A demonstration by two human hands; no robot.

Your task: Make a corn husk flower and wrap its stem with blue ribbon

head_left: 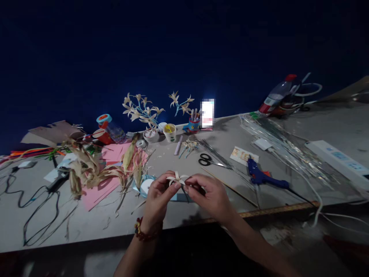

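My left hand [157, 198] and my right hand [207, 194] meet over the near edge of the table, fingers pinched together on a small pale husk flower [177, 178] with thin petals spreading out. A red bead bracelet [142, 231] is on my left wrist. A roll of light blue ribbon [144, 184] lies just left of my left hand. A heap of dried corn husks [95, 169] rests on pink paper [100, 190] further left.
Black scissors [209, 161], a blue glue gun [263, 177], a thin wooden stick [230, 188] and clear plastic sleeves [282, 148] lie to the right. Finished husk flowers [141, 109], cups [170, 132] and a bottle [276, 96] stand at the back. Black cables [34, 207] sprawl left. A white power strip [337, 157] lies far right.
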